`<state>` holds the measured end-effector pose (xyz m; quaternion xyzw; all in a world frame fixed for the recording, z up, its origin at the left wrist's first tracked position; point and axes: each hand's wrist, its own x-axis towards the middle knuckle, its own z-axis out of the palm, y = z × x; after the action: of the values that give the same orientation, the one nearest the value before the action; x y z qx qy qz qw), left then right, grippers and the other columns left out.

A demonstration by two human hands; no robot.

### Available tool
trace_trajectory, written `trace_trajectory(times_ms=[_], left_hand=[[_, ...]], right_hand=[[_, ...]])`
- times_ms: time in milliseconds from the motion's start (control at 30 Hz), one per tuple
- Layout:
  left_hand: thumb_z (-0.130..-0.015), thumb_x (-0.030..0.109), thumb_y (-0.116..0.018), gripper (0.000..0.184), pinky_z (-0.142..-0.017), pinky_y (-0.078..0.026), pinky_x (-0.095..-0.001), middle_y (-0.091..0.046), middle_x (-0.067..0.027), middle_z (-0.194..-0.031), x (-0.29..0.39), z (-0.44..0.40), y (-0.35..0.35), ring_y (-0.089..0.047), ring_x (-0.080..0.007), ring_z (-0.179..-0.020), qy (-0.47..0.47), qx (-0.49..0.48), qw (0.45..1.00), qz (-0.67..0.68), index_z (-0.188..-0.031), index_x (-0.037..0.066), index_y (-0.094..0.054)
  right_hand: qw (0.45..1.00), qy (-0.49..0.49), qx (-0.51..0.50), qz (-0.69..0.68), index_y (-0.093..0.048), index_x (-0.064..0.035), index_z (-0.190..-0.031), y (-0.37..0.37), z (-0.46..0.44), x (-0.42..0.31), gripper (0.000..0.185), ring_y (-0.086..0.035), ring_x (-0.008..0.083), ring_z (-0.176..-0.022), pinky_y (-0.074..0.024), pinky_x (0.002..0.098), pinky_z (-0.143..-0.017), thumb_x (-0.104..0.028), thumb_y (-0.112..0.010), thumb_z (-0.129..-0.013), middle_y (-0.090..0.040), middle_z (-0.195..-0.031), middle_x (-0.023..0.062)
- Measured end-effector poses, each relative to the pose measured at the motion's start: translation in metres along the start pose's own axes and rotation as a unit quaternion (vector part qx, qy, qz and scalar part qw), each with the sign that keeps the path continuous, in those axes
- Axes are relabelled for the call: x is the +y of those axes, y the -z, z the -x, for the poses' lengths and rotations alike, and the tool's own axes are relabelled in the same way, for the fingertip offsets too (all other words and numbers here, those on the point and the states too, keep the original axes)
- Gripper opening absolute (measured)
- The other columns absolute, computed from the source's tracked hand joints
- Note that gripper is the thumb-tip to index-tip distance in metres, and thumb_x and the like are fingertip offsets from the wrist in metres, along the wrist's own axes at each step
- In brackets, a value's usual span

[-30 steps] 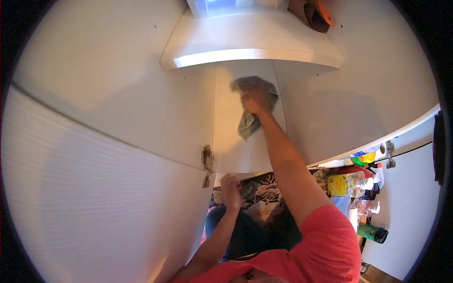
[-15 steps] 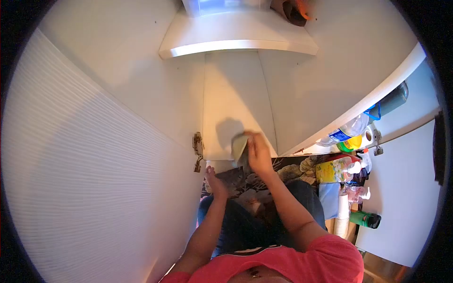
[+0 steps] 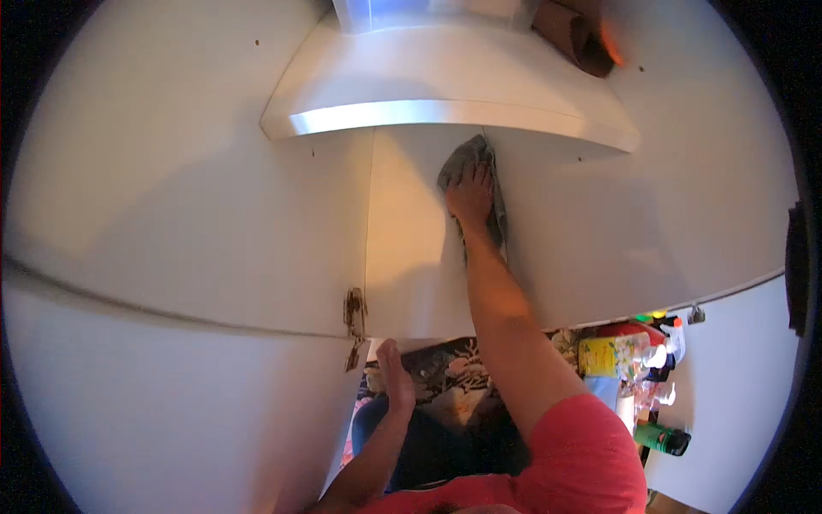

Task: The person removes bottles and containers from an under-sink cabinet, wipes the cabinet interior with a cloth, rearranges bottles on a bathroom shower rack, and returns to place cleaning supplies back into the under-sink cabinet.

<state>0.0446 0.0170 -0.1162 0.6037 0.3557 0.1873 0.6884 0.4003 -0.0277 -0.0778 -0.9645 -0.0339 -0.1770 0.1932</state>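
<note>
My right hand [image 3: 471, 193] reaches deep into the white cabinet, its fingers bent over a grey cloth [image 3: 467, 160]. The cloth lies pressed on the cabinet's bottom panel [image 3: 407, 231], near the seam with the right side wall, and part of it trails down beside my wrist. My left hand [image 3: 396, 377] is at the cabinet's front edge, just right of the lower part of a metal hinge [image 3: 354, 321]. Its fingers point forward, stretched out, with nothing in them.
Above the cloth, a white shelf [image 3: 454, 77] bears a translucent bin [image 3: 437, 13] and a brown roll-like item [image 3: 575, 38]. A cabinet door [image 3: 171, 385] stands open at left. Several bottles, among them a yellow-labelled one [image 3: 610, 355] and a green one [image 3: 659, 439], stand at lower right.
My right hand has gone from the cabinet's front edge to far inside, spreading the cloth against the panel. The view has tilted closer to the shelf. My left hand stays by the hinge.
</note>
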Motion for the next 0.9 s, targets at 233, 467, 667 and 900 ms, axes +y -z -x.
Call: trace_trajectory(times_ms=[233,467,667,900], left_hand=[[-0.090,0.015,-0.048,0.025,-0.093,-0.031,-0.0297,-0.044,-0.0072,-0.107,-0.004,0.008,-0.002,-0.041,-0.0168,-0.104,0.009,-0.011,0.995,0.094,-0.111,0.001,-0.044],[-0.082,0.001,-0.056,0.028,-0.089,-0.032,-0.0264,-0.043,-0.0023,-0.100,-0.004,0.005,-0.004,-0.041,-0.0127,-0.099,0.011,-0.050,0.999,-0.016,-0.107,0.005,-0.044],[-0.084,0.004,-0.055,0.025,-0.085,-0.036,-0.0256,-0.043,-0.0015,-0.099,-0.025,0.010,-0.006,-0.041,-0.0120,-0.097,-0.005,-0.065,0.997,0.043,-0.107,0.006,-0.045],[-0.089,0.013,-0.052,0.023,-0.089,-0.040,-0.0307,-0.051,-0.0068,-0.105,0.012,0.015,-0.007,-0.050,-0.0170,-0.097,-0.078,-0.041,0.996,-0.026,-0.109,0.000,-0.051]], right_hand=[[0.993,0.115,0.039,-0.003,-0.043,-0.0066,-0.129,-0.040,-0.108,-0.006,0.051,-0.033,0.0358,-0.126,-0.0228,0.0453,-0.106,-0.038,-0.039,-0.088,-0.038,-0.135,0.0186],[0.986,0.152,-0.056,-0.026,-0.049,-0.0064,-0.122,-0.048,-0.140,-0.023,0.046,-0.038,0.0340,-0.122,-0.0282,0.0445,-0.104,-0.029,-0.048,-0.082,-0.044,-0.130,0.0179],[0.924,0.313,-0.153,-0.156,-0.055,-0.0063,-0.116,-0.027,-0.049,-0.069,0.042,-0.043,0.0325,-0.119,-0.0328,0.0438,-0.102,-0.022,-0.056,-0.078,-0.048,-0.127,0.0173],[0.902,0.355,-0.196,-0.150,-0.044,-0.0143,-0.131,0.068,0.133,-0.055,0.054,-0.036,0.0309,-0.125,-0.0304,0.0420,-0.103,-0.036,-0.051,-0.082,-0.041,-0.133,0.0157]])
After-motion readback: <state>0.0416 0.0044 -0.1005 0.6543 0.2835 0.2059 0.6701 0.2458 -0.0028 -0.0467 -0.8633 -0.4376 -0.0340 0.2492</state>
